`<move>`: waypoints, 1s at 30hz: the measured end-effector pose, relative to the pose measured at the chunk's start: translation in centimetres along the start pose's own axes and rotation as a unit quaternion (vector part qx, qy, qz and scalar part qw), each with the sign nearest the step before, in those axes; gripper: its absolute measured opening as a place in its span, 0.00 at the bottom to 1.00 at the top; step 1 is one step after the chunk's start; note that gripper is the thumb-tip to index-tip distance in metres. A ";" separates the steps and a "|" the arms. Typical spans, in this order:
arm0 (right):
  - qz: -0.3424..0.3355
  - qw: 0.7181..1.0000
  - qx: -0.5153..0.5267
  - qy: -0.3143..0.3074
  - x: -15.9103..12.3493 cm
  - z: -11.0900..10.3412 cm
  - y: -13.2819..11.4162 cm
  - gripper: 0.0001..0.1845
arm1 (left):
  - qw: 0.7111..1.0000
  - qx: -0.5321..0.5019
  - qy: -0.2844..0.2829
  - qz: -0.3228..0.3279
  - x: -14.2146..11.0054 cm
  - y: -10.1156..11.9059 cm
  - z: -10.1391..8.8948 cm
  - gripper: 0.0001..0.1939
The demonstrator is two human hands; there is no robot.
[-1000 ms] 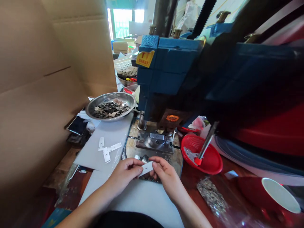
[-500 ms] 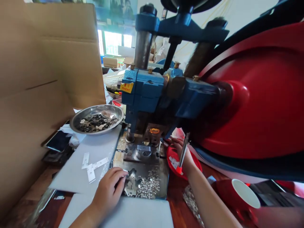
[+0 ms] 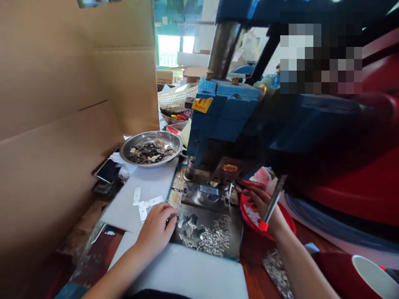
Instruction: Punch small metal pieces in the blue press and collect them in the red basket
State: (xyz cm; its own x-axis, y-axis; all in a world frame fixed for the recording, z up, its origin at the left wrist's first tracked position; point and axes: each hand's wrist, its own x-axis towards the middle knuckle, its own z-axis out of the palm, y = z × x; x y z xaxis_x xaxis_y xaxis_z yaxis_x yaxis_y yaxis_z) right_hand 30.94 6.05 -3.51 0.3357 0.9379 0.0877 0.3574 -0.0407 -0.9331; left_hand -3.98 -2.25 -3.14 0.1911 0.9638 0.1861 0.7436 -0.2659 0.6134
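My left hand (image 3: 158,227) is at the left edge of the press's metal bed (image 3: 233,224), its fingers curled and thumb close to the index finger. Whatever lies between those fingertips is too small to make out. Beside them are flat metal pieces (image 3: 190,232) and a heap of small shiny metal parts (image 3: 216,237). My right hand (image 3: 264,204) reaches over a red plastic dish (image 3: 288,220) holding pale flat pieces, fingers stretched out toward the press; a metal lever (image 3: 276,199) partly covers it. A small die block (image 3: 209,191) sits under the blue press head (image 3: 222,108).
A steel bowl (image 3: 179,155) of flat metal pieces stands at the left, before a large cardboard box (image 3: 127,83). White strips (image 3: 144,209) lie on a white sheet. A red flywheel (image 3: 358,166) and a red mug (image 3: 339,265) take up the right side.
The view has swung left, so everything appears farther right. My left fingertips have drawn slightly away from the metal pieces. My right hand stays over the red dish.
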 end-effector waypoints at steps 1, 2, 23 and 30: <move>0.015 1.000 -0.006 -0.011 -1.2 -0.2 0.0 0.21 | 0.999 0.012 -0.030 0.003 0.3 0.0 -0.2 0.09; 0.025 0.999 -0.014 -0.012 -2.4 -0.2 -0.1 0.21 | 0.998 0.025 -0.061 0.011 0.7 0.0 -0.4 0.09; -0.306 0.882 -0.352 -0.064 -7.3 4.8 -0.9 0.14 | 0.993 -0.112 -0.021 0.015 1.6 0.1 1.1 0.12; -0.322 0.870 -0.370 -0.055 -7.9 4.7 -0.4 0.12 | 0.987 -0.157 -0.011 -0.018 1.8 0.4 1.3 0.10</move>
State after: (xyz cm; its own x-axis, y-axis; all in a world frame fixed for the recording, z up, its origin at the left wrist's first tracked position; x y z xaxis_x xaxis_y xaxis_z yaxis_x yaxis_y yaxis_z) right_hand 24.06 0.32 -5.45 -0.2125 0.8736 0.4379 0.9171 0.3330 -0.2193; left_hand -2.49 -0.58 -3.49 0.1849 0.9719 0.1455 0.5158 -0.2220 0.8274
